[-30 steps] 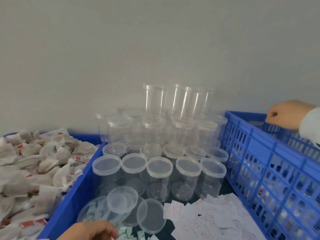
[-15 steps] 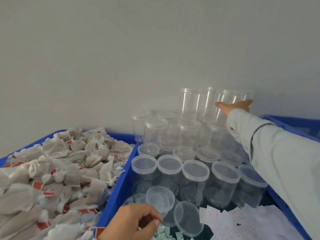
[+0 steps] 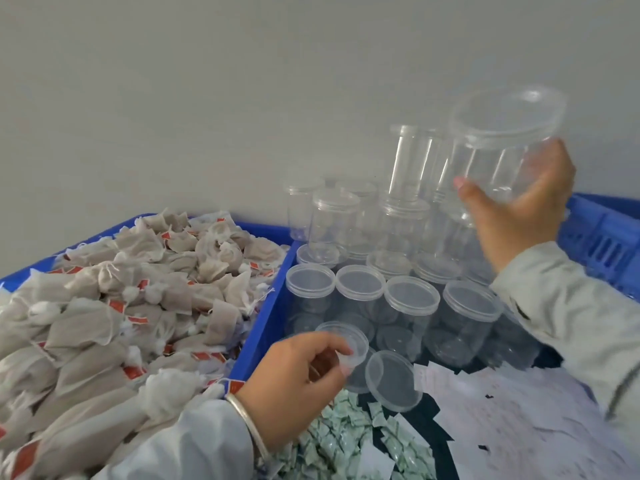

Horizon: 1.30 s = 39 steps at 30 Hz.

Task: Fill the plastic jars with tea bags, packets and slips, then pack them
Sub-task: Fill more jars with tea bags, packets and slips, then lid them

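Head view: the right hand (image 3: pixel 519 206) is gripping a lidded clear jar (image 3: pixel 498 150) aloft.
The left hand (image 3: pixel 294 382) is pinching a loose lid (image 3: pixel 349 344) beside the tea-bag crate (image 3: pixel 263 327).

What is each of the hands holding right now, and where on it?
The right hand grips a lidded clear jar round its lower body, lifted above the stack. The left hand pinches a loose lid by its rim.

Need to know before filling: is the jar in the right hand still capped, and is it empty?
Capped and empty. The jar in the right hand wears its clear lid, and its see-through wall shows nothing inside.
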Tool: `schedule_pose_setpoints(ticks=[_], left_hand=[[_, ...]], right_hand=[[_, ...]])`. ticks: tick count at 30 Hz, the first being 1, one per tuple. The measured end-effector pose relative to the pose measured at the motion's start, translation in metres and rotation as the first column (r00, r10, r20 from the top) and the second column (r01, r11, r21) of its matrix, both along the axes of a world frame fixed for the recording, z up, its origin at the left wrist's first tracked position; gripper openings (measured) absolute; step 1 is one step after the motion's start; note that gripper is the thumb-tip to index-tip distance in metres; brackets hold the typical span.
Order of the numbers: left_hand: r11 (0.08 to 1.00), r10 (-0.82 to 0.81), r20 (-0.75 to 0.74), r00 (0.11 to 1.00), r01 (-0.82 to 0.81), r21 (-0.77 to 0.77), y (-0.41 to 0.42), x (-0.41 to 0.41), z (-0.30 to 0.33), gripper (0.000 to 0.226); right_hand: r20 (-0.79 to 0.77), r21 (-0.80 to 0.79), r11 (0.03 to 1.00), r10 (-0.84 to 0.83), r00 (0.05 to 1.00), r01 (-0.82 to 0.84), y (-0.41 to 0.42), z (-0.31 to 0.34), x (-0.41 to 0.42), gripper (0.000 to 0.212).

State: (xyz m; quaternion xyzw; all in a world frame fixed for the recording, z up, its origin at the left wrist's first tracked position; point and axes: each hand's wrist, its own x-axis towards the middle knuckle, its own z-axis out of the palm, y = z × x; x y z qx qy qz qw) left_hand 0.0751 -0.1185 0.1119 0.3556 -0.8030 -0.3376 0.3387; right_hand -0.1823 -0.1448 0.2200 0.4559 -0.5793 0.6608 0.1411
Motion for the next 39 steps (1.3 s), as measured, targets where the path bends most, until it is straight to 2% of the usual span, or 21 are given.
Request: schedule_pose_setpoints(ticks=[1,3,5,6,9,13,18,21,23,26,28,30,32,35,39], left_hand=[[1.0,-0.009,-0.047,0.999,0.01,0.023,0.0,0.0,0.0,0.024],[0.995,-0.04,-0.161,0.986,0.055,0.089,0.0,0.001,0.0,0.051],[0.989,-0.074,-0.254,0.964,0.103,0.103,0.001,0.001,0.001,0.081],[0.991,-0.095,-0.263,0.96,0.116,0.067,0.003,0.0,0.001,0.088],[0.988,-0.144,-0.193,0.971,0.131,-0.08,0.006,-0.001,0.002,0.09],[0.985,-0.174,-0.094,0.98,0.172,-0.034,0.005,0.003,0.003,0.106],[0.977,-0.187,0.178,0.966,0.202,-0.069,0.01,0.0,0.002,0.105],[0.983,-0.139,0.284,0.949,0.167,-0.076,0.01,-0.003,0.0,0.103],[0.983,-0.109,0.376,0.92,0.157,-0.099,0.011,-0.005,0.0,0.095],[0.974,-0.056,0.481,0.875,0.153,-0.165,0.013,-0.006,0.002,0.087],[0.977,-0.018,0.501,0.865,0.121,-0.174,0.015,-0.008,0.001,0.09],[0.991,0.014,0.5,0.866,0.054,-0.122,0.016,-0.012,-0.002,0.091],[0.998,0.036,0.53,0.847,-0.008,-0.055,0.016,-0.016,-0.005,0.099],[0.995,0.044,0.557,0.829,-0.089,0.053,0.013,-0.017,-0.008,0.12],[0.948,0.011,0.5,0.866,-0.169,0.272,0.008,-0.017,-0.003,0.104]], right_hand=[[-0.071,0.021,0.999,0.049,0.996,-0.048,0.015,-0.017,0.015,0.094],[-0.147,0.105,0.98,0.183,0.972,-0.169,0.043,-0.057,0.043,0.093],[-0.126,0.218,0.93,0.327,0.936,-0.296,0.065,-0.096,0.069,0.093],[-0.102,0.264,0.899,0.386,0.917,-0.349,0.074,-0.114,0.08,0.093],[0.009,0.311,0.833,0.478,0.878,-0.457,0.091,-0.153,0.103,0.09],[0.222,0.322,0.706,0.592,0.775,-0.631,0.098,-0.169,0.107,0.085],[0.321,0.373,0.584,0.648,0.691,-0.721,0.105,-0.186,0.095,0.089],[0.36,0.296,0.53,0.709,0.607,-0.795,0.106,-0.189,0.089,0.089],[0.358,0.3,0.57,0.676,0.644,-0.765,0.108,-0.189,0.089,0.091],[0.318,0.292,0.68,0.594,0.738,-0.673,0.11,-0.189,0.096,0.094],[0.221,0.258,0.826,0.455,0.862,-0.502,0.108,-0.183,0.104,0.086],[0.008,0.193,0.958,0.216,0.976,-0.214,0.102,-0.184,0.107,0.073],[-0.152,0.1,0.993,0.076,0.985,-0.062,0.095,-0.186,0.102,0.066],[-0.308,0.043,0.999,0.028,0.951,-0.016,0.089,-0.196,0.09,0.054],[-0.438,0.069,0.997,-0.009,0.899,0.044,0.086,-0.204,0.083,0.057]])
